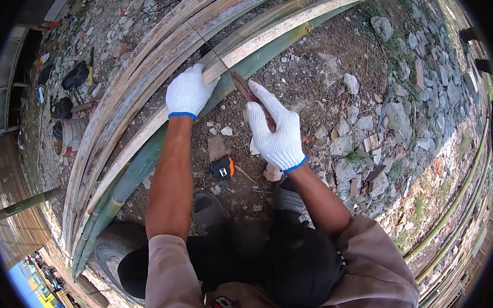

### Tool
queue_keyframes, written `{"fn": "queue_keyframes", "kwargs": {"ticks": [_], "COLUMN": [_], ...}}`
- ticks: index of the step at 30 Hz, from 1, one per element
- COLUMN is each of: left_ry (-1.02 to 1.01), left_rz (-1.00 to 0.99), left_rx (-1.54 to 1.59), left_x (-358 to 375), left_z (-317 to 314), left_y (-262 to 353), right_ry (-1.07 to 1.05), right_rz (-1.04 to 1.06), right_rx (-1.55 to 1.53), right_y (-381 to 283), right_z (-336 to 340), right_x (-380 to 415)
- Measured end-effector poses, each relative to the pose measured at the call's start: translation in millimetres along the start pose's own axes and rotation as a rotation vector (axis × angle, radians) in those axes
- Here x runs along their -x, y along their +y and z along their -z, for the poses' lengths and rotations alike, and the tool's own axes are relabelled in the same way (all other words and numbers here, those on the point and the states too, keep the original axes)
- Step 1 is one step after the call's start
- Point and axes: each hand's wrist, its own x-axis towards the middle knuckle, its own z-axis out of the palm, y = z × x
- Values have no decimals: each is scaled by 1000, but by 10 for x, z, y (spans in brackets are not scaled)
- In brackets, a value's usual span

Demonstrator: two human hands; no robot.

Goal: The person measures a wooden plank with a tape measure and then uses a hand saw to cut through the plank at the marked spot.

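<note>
Where we look down past our dark boots [209, 210], a tire [115, 250] rests near us on the left, and a black-and-orange tape measure [223, 169] lies on the dirt beyond them. Our right hand [277, 133], in a white knit glove with a blue cuff, has its fingers and thumb clamped on the worn handle of the saw [242, 87]. Our left hand [189, 94], gloved the same way, presses against the near end of the pale board [301, 25]; its thumb points away from us, but we cannot tell how its other fingers close, as they are partly hidden.

The saw's thin blade slants across the board close to that end, reaching away from us to the left. The board stretches off to the far right, and beside it, on its right, runs the green bamboo [258, 61]. More long, weathered strips [126, 88] curve along the left side.

To the right, broken rubble [401, 121] spreads over the ground, with long green poles [456, 210] past it. Left of the strips stands a bucket [73, 132]; farther off lie a black bag [76, 75] and a tool with a yellow handle [91, 73].
</note>
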Motion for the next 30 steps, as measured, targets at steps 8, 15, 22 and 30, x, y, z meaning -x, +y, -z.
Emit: {"fn": "queue_keyframes", "kwargs": {"ticks": [8, 15, 22, 30], "left_ry": [-61, -25, -86, -53], "left_rz": [-12, 24, 12, 34], "left_rx": [-1, 22, 19, 14], "left_x": [-105, -53, -121, -126], "left_z": [132, 11, 207, 157], "left_y": [-58, -29, -31, -66], "right_ry": [-148, -57, -119, -12], "right_rz": [-127, -53, -115, -14], "right_rx": [90, 43, 84, -58], "right_y": [-231, -61, -260, -21], "right_z": [538, 95, 253, -47], "right_x": [517, 53, 128, -153]}}
